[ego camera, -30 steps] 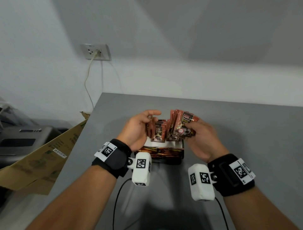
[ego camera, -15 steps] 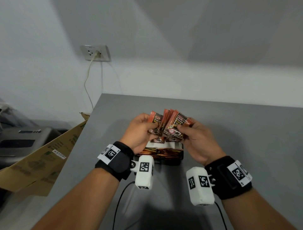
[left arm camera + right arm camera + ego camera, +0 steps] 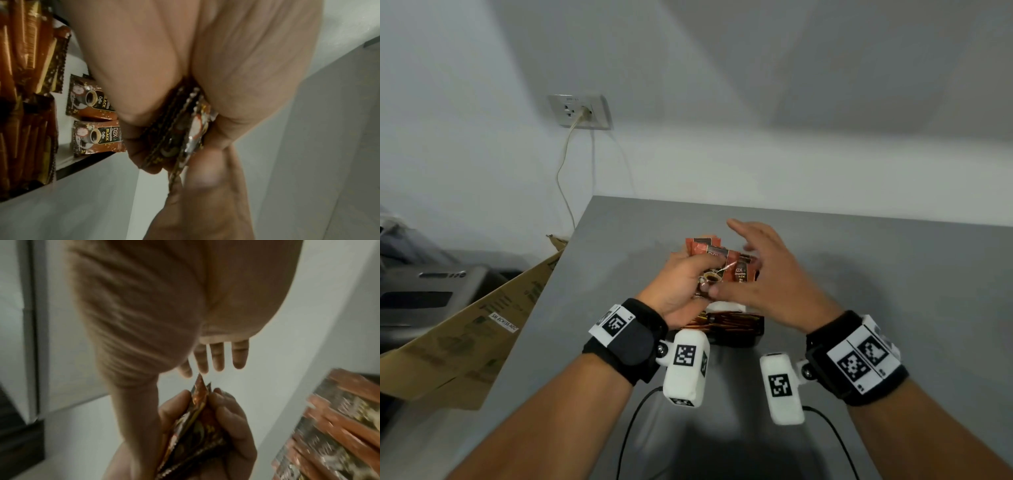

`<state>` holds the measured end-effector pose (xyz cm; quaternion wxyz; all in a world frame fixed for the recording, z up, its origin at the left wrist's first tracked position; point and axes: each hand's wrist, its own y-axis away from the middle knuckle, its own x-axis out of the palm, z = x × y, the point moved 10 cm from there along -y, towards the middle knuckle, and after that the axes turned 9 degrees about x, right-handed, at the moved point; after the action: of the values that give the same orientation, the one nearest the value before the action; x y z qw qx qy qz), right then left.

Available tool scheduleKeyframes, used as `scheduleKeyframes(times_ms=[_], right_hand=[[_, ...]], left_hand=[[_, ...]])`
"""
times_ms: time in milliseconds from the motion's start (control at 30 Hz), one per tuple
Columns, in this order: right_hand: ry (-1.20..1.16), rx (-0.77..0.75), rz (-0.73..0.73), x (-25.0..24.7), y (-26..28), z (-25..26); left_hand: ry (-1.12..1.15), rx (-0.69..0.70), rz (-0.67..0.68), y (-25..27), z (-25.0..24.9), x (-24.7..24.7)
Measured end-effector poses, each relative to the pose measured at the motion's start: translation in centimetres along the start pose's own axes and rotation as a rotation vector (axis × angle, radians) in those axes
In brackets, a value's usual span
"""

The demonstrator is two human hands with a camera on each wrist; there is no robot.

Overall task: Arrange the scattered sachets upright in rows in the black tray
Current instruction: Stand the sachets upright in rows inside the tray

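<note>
My left hand (image 3: 693,274) grips a bunch of red-brown coffee sachets (image 3: 707,251) just above the black tray (image 3: 755,337). In the left wrist view its fingers (image 3: 144,91) and thumb clamp the sachets (image 3: 185,129) edge-on. My right hand (image 3: 743,260) hovers over the tray's right side with straight, spread fingers (image 3: 218,356), holding nothing; its thumb lies near the bunch's lower edge. Two coffee sachets (image 3: 96,100) lie on the tray's white inner floor. Orange-gold stick sachets (image 3: 726,322) fill the tray's near row. The hands hide the rest of the tray.
The tray stands on a grey table (image 3: 876,274) near its left edge. A cardboard sheet (image 3: 465,335) leans off that edge. A wall socket with a cable (image 3: 580,111) is behind. Camera cables (image 3: 633,421) trail toward me.
The bunch of sachets passed from my right hand to my left. My right hand let go and spread its fingers; the left hand closed round the bunch.
</note>
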<state>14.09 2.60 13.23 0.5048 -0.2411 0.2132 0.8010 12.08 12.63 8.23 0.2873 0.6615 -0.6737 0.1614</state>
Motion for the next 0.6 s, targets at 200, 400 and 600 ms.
scheduleKeyframes(times_ms=[200, 400, 600], right_hand=[[0.331, -0.22, 0.138, 2.9, -0.6, 3.0], [0.386, -0.29, 0.148, 4.0, -0.9, 3.5], [0.015, -0.118, -0.008, -0.9, -2.3, 3.8]], left_hand=[[0.087, -0.089, 0.07, 0.6, 0.7, 1.1], [0.068, -0.053, 0.05, 0.6, 0.0, 0.5], [-0.115, 0.14, -0.036, -0.1, -3.8, -1.9]])
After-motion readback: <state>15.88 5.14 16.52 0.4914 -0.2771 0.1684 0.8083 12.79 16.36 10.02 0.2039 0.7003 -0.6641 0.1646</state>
